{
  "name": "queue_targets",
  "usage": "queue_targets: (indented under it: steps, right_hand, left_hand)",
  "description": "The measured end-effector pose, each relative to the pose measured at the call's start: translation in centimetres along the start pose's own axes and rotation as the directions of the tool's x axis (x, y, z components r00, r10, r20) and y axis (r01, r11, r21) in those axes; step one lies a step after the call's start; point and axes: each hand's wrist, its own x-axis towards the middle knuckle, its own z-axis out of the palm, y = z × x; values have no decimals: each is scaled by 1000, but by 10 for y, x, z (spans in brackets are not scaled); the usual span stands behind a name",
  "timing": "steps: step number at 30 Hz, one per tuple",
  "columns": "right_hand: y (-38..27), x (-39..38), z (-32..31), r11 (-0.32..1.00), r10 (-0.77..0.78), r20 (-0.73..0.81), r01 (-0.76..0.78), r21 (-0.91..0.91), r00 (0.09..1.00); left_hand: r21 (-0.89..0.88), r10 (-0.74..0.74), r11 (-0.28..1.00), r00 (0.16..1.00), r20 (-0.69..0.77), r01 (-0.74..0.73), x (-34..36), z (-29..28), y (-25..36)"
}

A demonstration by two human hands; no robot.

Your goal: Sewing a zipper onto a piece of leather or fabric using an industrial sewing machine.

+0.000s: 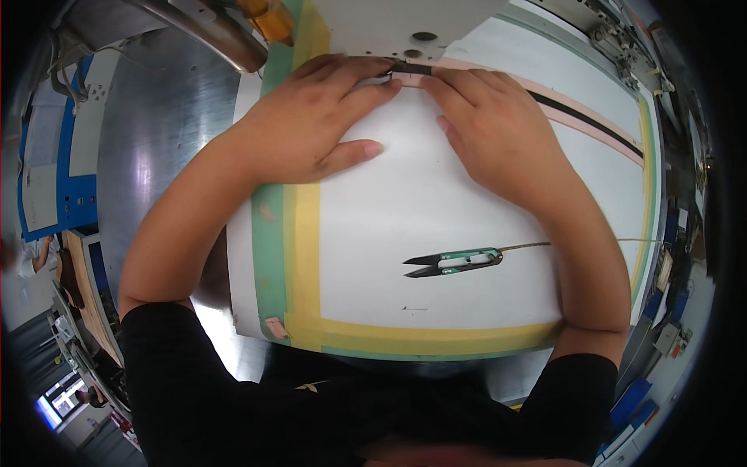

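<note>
The right hand hides a stretch of the black strip, and whether it or the left hand pinches or merely presses there cannot be told. The upper edge cuts off the pale machine head. The right forearm covers part of the cord. At far left, a person in white is blurred; a lit screen is too small to read.

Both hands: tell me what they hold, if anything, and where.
Left hand and right hand both touch the pink-and-black strip, at the stretch beside the white machine head; whether they pinch or only press it cannot be told.
</note>
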Motion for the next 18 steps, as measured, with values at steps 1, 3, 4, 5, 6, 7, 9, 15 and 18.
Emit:
queue_targets:
  steps: [1,3,4,5,6,7,9,15,18]
  right_hand:
    - [0,0,0,1000,0,2,0,0,1000]
    - [-1,0,0,1000,1,2,-1,8,1000]
    - [-1,0,0,1000,-1,4,1,8,1000]
    - [-1,0,0,1000,1,8,-1,9,1000]
    - [-1,0,-1,1000,3,12,-3,11,1000]
    - [-1,0,-1,1000,2,12,-2,10,1000]
    - [-2,1,-3,999,34,55,-36,37,998]
    - [-2,1,-1,999,9,-15,-9,38,1000]
    - [-2,1,-1,999,20,11,-20,40,1000]
  left_hand:
    - [-2,-3,1000,1000,7,3,-1,0,0]
    - [2,-4,1000,1000,7,4,-1,0,1]
    - [8,-6,1000,1000,9,6,-1,0,1]
    - [7,-8,1000,1000,7,8,-1,0,1]
    - [10,-2,1000,1000,2,2,-1,0,1]
    - [12,5,1000,1000,-2,-5,-1,0,0]
    - [-12,5,1000,1000,0,-5,1,0,0]
    - [-2,-1,1000,1000,5,1,0,1,0]
    - [-1,2,1000,1000,7,-2,0,1,-1]
